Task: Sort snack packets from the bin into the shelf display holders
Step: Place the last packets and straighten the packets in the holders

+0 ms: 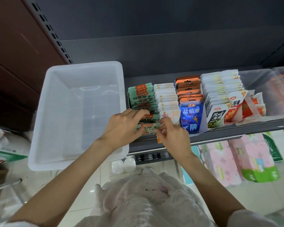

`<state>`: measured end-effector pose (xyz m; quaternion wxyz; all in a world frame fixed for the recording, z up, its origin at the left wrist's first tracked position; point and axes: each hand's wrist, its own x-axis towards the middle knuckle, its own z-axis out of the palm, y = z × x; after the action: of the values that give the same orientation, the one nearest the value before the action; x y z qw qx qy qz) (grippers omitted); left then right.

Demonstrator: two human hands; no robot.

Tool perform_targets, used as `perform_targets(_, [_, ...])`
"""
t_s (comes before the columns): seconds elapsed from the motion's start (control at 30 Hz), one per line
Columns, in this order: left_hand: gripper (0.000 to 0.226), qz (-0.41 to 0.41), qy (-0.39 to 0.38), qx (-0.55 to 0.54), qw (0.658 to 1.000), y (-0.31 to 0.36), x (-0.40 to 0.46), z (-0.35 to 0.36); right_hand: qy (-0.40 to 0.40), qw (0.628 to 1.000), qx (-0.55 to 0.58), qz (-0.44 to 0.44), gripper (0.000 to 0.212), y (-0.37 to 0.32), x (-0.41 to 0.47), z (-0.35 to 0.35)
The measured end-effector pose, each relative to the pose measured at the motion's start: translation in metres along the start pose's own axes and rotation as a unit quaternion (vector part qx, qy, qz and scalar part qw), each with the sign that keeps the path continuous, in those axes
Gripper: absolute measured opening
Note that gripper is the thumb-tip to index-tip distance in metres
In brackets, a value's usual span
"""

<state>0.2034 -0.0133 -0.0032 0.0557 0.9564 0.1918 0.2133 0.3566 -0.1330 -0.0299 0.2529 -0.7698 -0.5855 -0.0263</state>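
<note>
The left hand (121,126) is curling its fingers around green snack packets (144,126) at the front of the leftmost shelf display holder (129,102), beside the white plastic bin (82,112). The right hand (172,136) is pinching an orange-and-white packet (159,138) just beside them.

Blue packet (191,115) reads 盐值派; white packet (216,117) 风吃海带.

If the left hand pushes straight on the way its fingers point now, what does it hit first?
Most likely the row of green packets in the leftmost holder. The left hand already grips one green packet at the front of that row, fingers aimed into it; depth is hard to judge.
</note>
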Motion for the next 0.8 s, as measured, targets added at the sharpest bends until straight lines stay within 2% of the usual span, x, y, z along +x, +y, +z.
perform_targets(0.03, [0.047,0.003,-0.006,0.004,1.000,0.001,-0.001,0.001,0.013,1.000,0.009,0.009,0.038,-0.001,-0.001,0.001])
perform_targets(0.1, [0.036,-0.001,-0.008,0.010,1.000,0.002,-0.002,0.004,0.031,0.999,0.021,0.024,0.038,-0.004,-0.006,0.004])
perform_targets(0.2, [0.021,-0.021,0.015,0.006,1.000,-0.002,0.000,0.009,0.004,0.999,-0.017,-0.039,0.025,-0.007,-0.018,0.010])
perform_targets(0.23, [0.021,-0.023,0.019,-0.001,1.000,-0.003,0.002,0.010,-0.015,0.997,-0.034,-0.066,0.020,-0.008,-0.021,0.013])
perform_targets(0.33, [0.020,-0.029,0.010,-0.014,0.999,-0.005,0.007,0.012,-0.051,0.989,-0.089,-0.105,0.031,-0.008,-0.018,0.021])
perform_targets(0.6, [0.016,-0.021,0.002,0.008,1.000,-0.016,0.021,0.011,-0.134,0.960,-0.215,-0.123,0.006,-0.030,0.013,0.040])
perform_targets(0.8, [0.021,-0.021,0.005,-0.001,1.000,-0.013,0.016,0.011,-0.117,0.968,-0.188,-0.115,0.009,-0.029,0.012,0.033])
